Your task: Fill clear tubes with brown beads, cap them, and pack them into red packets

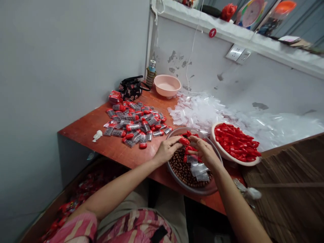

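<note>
My left hand (167, 150) and my right hand (205, 152) meet over a wide, round clear bowl (174, 132) filled with small brown beads (182, 167). A glossy red capsule (184, 141) sits between the fingertips of both hands. Loose red capsules (188, 133) lie in the bowl just beyond them, and small clear plastic bags (199, 170) rest on the beads under my right hand. To the right stands a white bowl (215, 138) heaped with red capsules. A large pile of filled bead packets with red ends (135, 123) lies left of my left hand.
Loose clear bags (194, 113) spread along the wall behind the bowls. A pink basin (167, 85), black floral bag (131, 88) and bottle (152, 65) stand on the orange wooden table (83, 135) at the back. A box of red packets (76, 199) sits below left.
</note>
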### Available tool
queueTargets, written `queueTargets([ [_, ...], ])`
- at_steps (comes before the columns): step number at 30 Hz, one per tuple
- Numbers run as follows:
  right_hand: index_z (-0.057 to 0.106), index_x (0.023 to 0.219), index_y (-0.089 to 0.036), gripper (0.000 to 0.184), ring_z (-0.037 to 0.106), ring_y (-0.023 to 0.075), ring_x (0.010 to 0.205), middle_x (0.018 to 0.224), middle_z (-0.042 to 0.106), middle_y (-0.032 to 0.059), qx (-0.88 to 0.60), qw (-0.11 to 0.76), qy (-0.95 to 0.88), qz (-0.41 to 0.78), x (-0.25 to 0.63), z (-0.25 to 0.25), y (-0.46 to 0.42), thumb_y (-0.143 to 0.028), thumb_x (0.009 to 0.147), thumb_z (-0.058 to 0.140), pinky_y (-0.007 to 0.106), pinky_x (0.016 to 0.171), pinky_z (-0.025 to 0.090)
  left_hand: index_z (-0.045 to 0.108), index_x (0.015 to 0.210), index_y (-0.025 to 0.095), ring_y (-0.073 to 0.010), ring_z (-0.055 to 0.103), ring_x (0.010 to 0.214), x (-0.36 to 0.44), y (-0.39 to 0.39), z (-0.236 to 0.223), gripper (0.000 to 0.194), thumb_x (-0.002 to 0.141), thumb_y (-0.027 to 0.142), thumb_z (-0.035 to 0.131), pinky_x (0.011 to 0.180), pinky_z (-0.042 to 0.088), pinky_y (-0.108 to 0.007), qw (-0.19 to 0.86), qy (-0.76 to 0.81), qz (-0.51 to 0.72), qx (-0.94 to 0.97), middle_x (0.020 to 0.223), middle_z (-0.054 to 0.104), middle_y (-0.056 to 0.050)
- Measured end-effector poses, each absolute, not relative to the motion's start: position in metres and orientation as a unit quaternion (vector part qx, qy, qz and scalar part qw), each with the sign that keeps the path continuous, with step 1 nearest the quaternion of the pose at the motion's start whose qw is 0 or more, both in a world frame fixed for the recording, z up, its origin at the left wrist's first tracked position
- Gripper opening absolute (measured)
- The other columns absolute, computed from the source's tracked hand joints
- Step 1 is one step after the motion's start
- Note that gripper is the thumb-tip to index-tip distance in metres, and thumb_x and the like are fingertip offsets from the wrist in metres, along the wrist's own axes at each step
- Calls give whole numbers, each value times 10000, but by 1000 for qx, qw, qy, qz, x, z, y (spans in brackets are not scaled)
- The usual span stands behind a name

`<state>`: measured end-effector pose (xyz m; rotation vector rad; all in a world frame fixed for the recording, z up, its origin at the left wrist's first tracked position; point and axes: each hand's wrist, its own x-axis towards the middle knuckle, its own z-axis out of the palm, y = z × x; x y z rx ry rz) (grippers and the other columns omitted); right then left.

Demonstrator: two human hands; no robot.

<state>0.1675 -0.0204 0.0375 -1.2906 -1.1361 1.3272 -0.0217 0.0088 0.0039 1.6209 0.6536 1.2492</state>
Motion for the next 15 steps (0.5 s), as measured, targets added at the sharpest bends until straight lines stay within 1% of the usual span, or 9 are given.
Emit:
queueTargets([
  [2, 608, 1007, -229, 382, 591, 227, 934, 1072, 621, 49, -616, 444, -511, 402, 187, 38, -12, -460, 702, 622, 368, 745, 504, 591, 1116, 175, -198, 580, 1004, -34, 28, 1, 328, 815, 275, 505, 904, 441, -344, 464, 322, 526, 636, 1103, 629, -62],
  [3, 616, 988, -214, 372, 601, 237, 908, 1020, 642, 59, -654, 410, -539, 337, 194, 37, -7, -455, 704, 615, 383, 755, 493, 590, 1117, 168, -202, 591, 984, -42, 41, 0, 339, 806, 279, 514, 887, 451, -345, 438, 363, 538, 623, 1090, 636, -67],
  [5, 634, 934, -183, 355, 607, 272, 888, 929, 666, 91, -716, 302, -594, 207, 201, 33, 2, -462, 722, 579, 419, 780, 461, 601, 1101, 149, -213, 584, 998, -59, 70, -1, 340, 789, 264, 529, 900, 439, -355, 359, 437, 556, 610, 1110, 624, -82],
  [8, 620, 941, -150, 399, 599, 327, 903, 896, 659, 159, -780, 120, -612, 54, 193, 26, 13, -486, 752, 514, 458, 780, 424, 595, 1105, 150, -209, 573, 1019, -84, 103, 3, 334, 785, 212, 522, 929, 414, -364, 252, 509, 560, 603, 1113, 622, -84],
  [9, 600, 975, -142, 432, 598, 336, 903, 903, 651, 178, -795, 77, -601, 27, 188, 23, 16, -500, 756, 499, 463, 765, 423, 585, 1118, 156, -206, 551, 1057, -90, 107, 4, 343, 785, 210, 523, 951, 395, -365, 225, 515, 561, 608, 1132, 612, -79],
  [11, 548, 1051, -127, 489, 597, 338, 904, 918, 638, 200, -816, 32, -577, 4, 179, 19, 22, -515, 762, 478, 460, 740, 426, 572, 1133, 170, -195, 505, 1122, -96, 105, 7, 352, 788, 222, 526, 987, 361, -360, 194, 509, 560, 625, 1174, 587, -67],
  [13, 506, 1103, -121, 500, 596, 332, 904, 920, 633, 200, -824, 23, -566, 3, 175, 16, 26, -489, 766, 480, 458, 735, 424, 582, 1114, 177, -185, 499, 1131, -93, 89, 7, 330, 795, 237, 524, 994, 358, -351, 196, 483, 551, 652, 1175, 586, -60],
  [15, 486, 1136, -142, 489, 594, 326, 902, 914, 636, 173, -826, 53, -561, 9, 178, 16, 28, -438, 748, 519, 464, 751, 418, 604, 1074, 174, -179, 534, 1085, -84, 68, 6, 293, 803, 242, 516, 968, 389, -343, 226, 442, 538, 681, 1134, 611, -64],
])
